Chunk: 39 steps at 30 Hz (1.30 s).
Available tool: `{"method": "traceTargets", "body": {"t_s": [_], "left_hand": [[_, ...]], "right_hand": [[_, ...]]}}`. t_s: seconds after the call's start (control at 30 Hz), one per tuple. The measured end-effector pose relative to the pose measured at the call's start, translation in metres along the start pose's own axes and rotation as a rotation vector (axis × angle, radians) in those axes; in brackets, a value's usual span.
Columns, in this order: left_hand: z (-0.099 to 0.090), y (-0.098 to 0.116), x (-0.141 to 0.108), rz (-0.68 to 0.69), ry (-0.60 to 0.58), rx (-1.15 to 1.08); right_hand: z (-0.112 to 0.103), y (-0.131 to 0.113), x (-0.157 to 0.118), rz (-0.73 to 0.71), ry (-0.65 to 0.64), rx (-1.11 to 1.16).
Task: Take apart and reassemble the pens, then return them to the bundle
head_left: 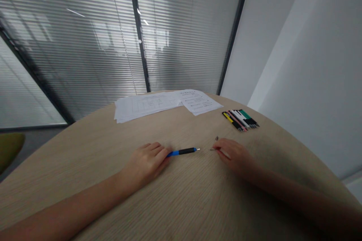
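Observation:
My left hand (151, 161) rests near the middle of the wooden table, fingers closed round the rear end of a blue pen (183, 151) with a black grip. The pen's thin metal tip points right, toward my other hand. Across a small gap, my right hand (230, 154) pinches a small part (212, 149) whose silvery end sticks out to the left; the rest is hidden by the fingers. A small dark piece (217, 138) shows just above the right fingertips, and whether it touches them is unclear.
Several pens (240, 119) in yellow, pink, white, green and black lie side by side at the back right. Printed papers (149, 104) spread along the far edge of the table (158, 211). Glass panels with blinds stand behind, and a green seat (10, 148) is at the left.

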<state>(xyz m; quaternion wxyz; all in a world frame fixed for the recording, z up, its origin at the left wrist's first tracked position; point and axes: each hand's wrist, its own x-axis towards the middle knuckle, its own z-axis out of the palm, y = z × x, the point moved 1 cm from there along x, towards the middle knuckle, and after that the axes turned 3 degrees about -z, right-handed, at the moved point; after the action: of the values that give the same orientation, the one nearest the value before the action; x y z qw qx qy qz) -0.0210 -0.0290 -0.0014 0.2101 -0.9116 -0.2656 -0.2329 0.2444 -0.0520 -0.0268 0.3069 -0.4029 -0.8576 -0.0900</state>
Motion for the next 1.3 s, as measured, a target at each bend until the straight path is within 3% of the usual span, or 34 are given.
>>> {"method": "traceTargets", "body": {"t_s": [0.3,0.7,1.3], "left_hand": [[0.001,0.003,-0.004,0.106,-0.005,-0.007],[-0.001,0.005,-0.003,0.139,-0.045,-0.019],[0.0,0.006,-0.004,0.139,-0.04,-0.003]], "right_hand": [[-0.014,-0.031,0.0,0.049,0.142,0.186],[-0.013,-0.038,-0.001,-0.045,0.136,0.208],[-0.009,-0.037,-0.005,-0.072,0.125,0.197]]}}
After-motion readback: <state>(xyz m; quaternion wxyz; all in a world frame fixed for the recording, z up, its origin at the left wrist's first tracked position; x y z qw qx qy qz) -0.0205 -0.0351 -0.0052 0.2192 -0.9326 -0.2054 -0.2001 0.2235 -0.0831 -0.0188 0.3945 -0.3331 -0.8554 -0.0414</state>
